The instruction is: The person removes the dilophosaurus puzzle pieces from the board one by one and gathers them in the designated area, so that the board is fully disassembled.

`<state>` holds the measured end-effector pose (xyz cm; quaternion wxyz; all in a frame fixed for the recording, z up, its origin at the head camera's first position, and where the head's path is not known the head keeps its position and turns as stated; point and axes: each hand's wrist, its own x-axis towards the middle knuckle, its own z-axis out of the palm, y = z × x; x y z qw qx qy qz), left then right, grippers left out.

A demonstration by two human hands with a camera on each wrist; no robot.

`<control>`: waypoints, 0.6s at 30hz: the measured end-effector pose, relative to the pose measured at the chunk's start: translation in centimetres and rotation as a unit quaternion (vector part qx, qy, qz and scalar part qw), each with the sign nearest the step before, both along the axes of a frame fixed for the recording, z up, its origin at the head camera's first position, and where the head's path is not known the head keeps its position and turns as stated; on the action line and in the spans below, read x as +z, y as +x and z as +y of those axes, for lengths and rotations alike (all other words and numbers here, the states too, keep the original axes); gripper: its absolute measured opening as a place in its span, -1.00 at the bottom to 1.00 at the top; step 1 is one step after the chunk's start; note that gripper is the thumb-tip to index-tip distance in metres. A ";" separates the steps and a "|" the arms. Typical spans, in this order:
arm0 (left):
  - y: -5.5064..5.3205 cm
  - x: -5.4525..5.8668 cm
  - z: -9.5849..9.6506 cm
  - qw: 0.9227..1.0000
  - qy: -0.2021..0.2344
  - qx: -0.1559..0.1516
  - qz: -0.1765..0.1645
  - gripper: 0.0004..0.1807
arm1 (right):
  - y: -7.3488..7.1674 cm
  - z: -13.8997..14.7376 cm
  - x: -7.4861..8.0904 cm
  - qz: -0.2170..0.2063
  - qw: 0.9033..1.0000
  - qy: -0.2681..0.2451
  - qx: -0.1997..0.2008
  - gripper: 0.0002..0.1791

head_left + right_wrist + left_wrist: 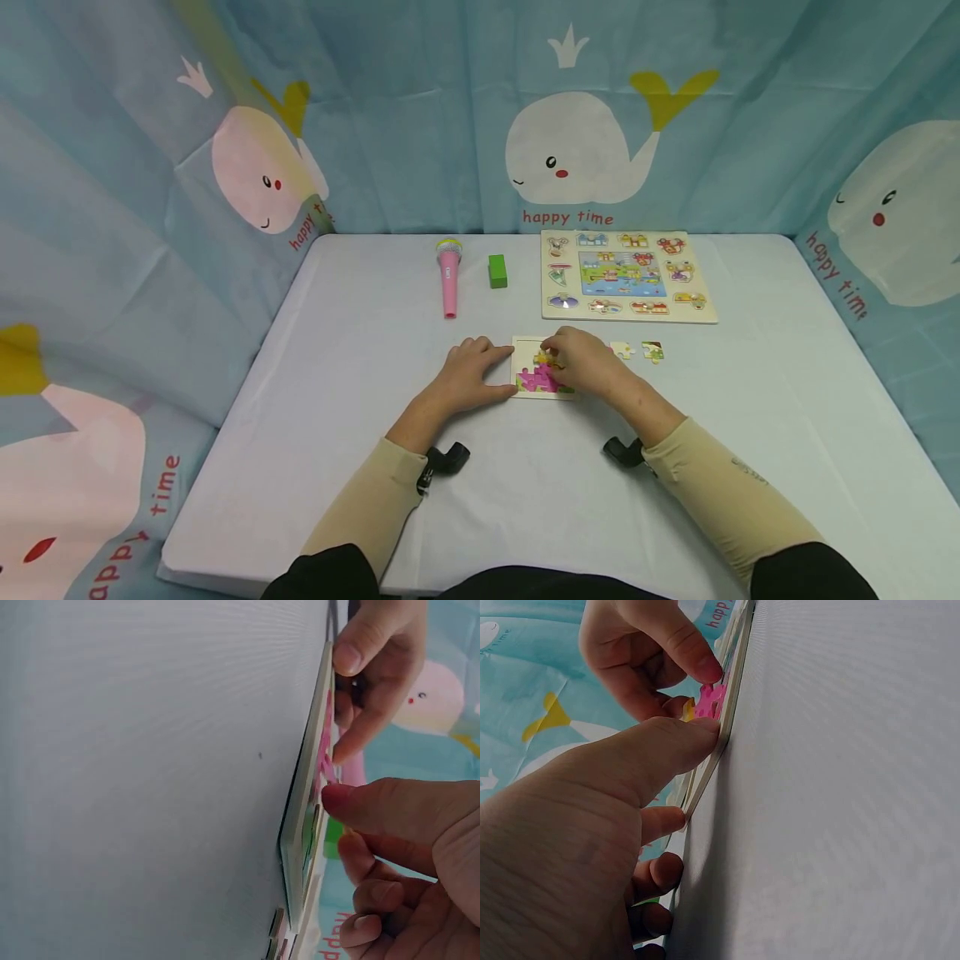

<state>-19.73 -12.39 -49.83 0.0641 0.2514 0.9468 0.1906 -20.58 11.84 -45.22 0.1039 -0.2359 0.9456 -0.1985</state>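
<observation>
A small jigsaw tray [523, 343] with a pale frame lies on the table, with pink and green pieces [534, 381] fitted along its near side. Along the tray's left edge, my left hand [467, 377] steadies it: thumb at the near corner, index finger at the far one. My right hand [588, 362] is over the tray's right part. Its thumb and index finger pinch a yellow jigsaw piece [689, 709], mostly covered by the fingers. Right of that hand lie two loose jigsaw pieces, one pale [622, 350] and one green and brown [653, 352].
Behind the tray are a pink toy microphone [449, 283], a green block [497, 272] and a larger wooden picture puzzle board [630, 317]. The white table [337, 375] meets a blue whale-print curtain [420, 125] at the back and sides.
</observation>
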 end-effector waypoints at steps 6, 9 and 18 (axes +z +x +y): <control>0.0 -0.1 0.0 1.000 0.001 -0.004 0.004 -0.21 | 0.6 0.4 0.7 0.005 1.000 -0.023 0.004 -0.50; 0.0 0.0 0.0 1.000 -0.001 -0.007 0.005 -0.21 | 1.1 0.9 1.5 0.003 0.999 -0.048 -0.002 -0.47; 0.0 -0.1 0.0 1.000 0.005 -0.005 0.010 -0.21 | 2.3 2.8 3.6 0.022 0.996 -0.084 -0.007 -0.48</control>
